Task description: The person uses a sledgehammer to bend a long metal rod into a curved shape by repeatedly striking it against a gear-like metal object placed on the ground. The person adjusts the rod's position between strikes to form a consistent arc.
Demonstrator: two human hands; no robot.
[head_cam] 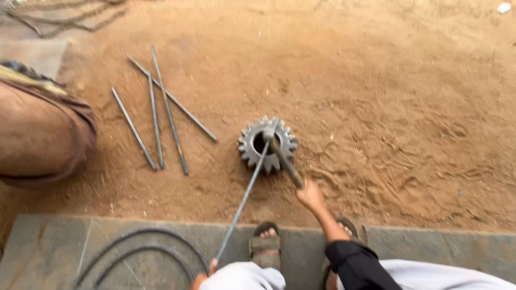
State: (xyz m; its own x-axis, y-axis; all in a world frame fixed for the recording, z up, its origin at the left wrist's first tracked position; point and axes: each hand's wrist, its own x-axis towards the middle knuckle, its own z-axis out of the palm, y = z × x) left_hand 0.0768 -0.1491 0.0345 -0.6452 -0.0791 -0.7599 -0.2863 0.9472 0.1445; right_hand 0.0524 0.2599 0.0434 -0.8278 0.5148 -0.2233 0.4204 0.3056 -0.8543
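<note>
Gear wheel flat on sandy ground, struck by hammer and rod.

Right hand fingers clench the hammer handle, its head over the gear's bore beyond them. Left hand fingers grasp a long rod whose far tip meets the same bore. Four loose rods lie well left; curved hoses rest on the slab beside the left fingers.

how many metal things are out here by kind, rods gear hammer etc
loose steel rods on the sand: 4
steel rod held by the left hand: 1
toothed gear: 1
hammer in the right hand: 1
total: 7
</note>
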